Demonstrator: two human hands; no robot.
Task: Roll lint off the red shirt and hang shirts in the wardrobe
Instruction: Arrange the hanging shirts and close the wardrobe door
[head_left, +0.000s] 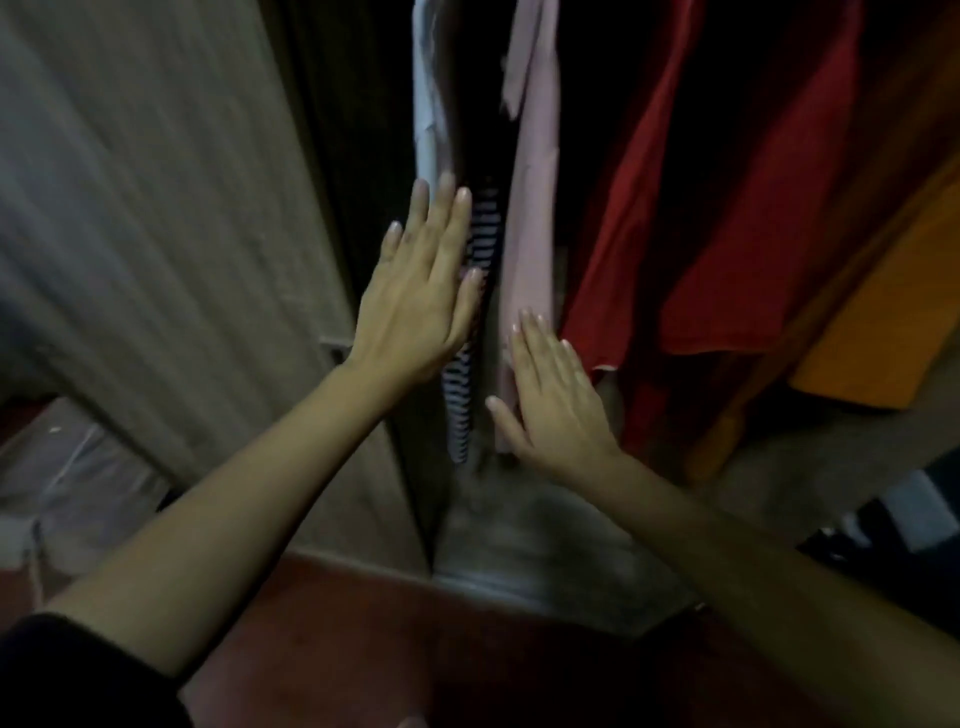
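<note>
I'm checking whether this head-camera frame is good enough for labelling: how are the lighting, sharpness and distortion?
Head view: dim, the wardrobe interior nearly black; soft throughout, the striped garment and wardrobe door smeared by blur; wide-angle bending tilts the door edges; the red shirt, left hand and right hand stay readable; no glare.

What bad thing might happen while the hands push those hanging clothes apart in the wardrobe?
1. The left hand presses flat on the striped garment and the right hand on the pink garment. A hard shove might slide one off its hanger; the hangers are out of view.
2. The red shirt hangs close beside the pink one, so it may get bunched and creased.
3. The wardrobe door stands close beside the left arm and might get bumped.
</note>
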